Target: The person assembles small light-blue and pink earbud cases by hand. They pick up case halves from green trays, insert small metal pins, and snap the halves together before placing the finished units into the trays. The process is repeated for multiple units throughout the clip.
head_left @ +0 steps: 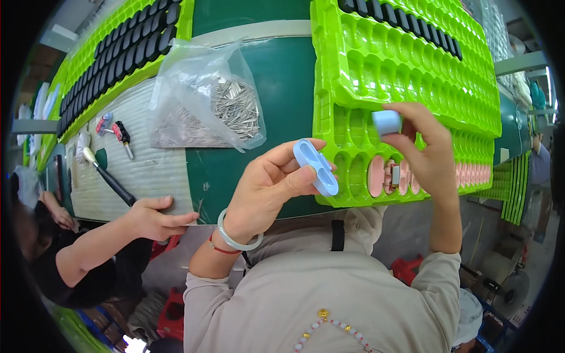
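Observation:
My left hand point(262, 191) pinches a light-blue oval plastic shell point(327, 186) between thumb and fingers, its hollow side showing. Over the green tray's near rows, my right hand point(428, 147) grips a smaller light-blue rounded plastic piece point(387, 122), and the two pieces are apart. Beneath the right hand, pink plastic shells point(375, 176) sit in the front row of the green moulded tray point(325, 112). Among them lies a pink piece with a metallic part point(395, 176). The right hand and forearm hide part of this row.
A clear bag of thin metal pins point(235, 109) lies on the green table. Further left are a black-handled tool point(115, 183), small screwdrivers point(122, 135) and a tray of black oval parts point(126, 50). Another person's hand point(159, 219) rests by the table's near edge.

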A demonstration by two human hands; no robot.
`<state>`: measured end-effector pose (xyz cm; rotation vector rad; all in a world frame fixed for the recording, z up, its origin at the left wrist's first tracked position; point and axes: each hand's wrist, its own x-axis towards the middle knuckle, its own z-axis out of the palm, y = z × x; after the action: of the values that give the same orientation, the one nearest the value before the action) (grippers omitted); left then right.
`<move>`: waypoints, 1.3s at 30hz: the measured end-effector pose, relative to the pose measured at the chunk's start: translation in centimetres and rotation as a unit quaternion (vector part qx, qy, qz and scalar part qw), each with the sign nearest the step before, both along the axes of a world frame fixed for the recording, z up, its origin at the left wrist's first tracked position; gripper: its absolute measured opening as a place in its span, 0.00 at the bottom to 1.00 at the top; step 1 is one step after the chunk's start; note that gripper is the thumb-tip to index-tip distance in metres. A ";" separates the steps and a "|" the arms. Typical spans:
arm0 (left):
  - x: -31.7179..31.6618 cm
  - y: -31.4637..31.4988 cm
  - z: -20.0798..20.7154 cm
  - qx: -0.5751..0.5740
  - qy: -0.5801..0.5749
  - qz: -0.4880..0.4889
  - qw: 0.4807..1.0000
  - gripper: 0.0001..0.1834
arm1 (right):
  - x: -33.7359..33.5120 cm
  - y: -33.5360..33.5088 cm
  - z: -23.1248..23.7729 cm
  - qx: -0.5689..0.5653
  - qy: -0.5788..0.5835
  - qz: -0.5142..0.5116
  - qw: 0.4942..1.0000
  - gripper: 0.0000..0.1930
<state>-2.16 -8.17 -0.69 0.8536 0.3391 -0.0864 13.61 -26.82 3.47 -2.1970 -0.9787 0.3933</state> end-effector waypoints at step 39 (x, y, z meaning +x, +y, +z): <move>3.7 -2.5 2.2 0.012 0.004 -0.077 0.997 0.15 | 0.3 -3.4 -0.7 0.124 0.375 -0.028 0.918 0.16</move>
<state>1.57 -10.69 1.56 0.9029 0.2828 -0.2295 13.89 -30.26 2.79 -1.6170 -0.4974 0.9406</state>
